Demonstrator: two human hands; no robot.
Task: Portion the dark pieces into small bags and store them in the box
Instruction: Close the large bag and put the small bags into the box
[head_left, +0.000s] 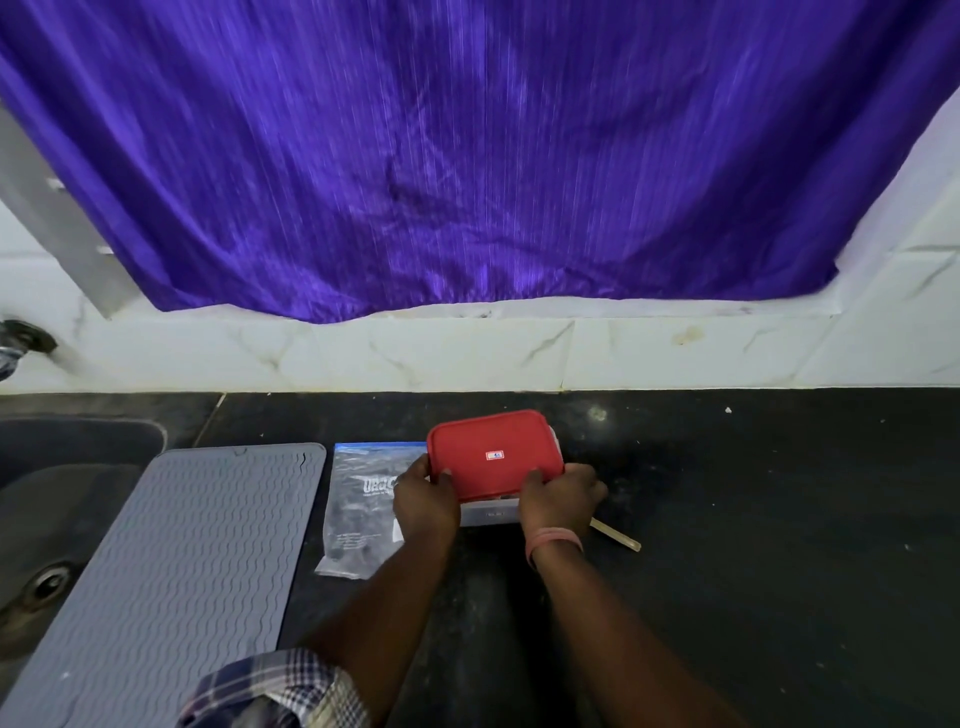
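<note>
A clear plastic box (488, 513) with a red lid (493, 453) stands on the black counter (727, 519). The lid tilts up at its near edge, over the box. My left hand (423, 501) grips the lid's near left corner. My right hand (561, 496) grips its near right corner. Left of the box lies a clear zip bag (363, 512) with a blue top strip and white print, flat on the counter, with dark pieces in its lower part. What the box holds is hidden by the lid.
A grey ribbed silicone mat (176, 561) lies left of the bag, partly over a dark sink (57, 519). A thin pale stick (618, 535) pokes out from under my right hand. A white tiled wall (467, 353) and a purple curtain (467, 156) stand behind.
</note>
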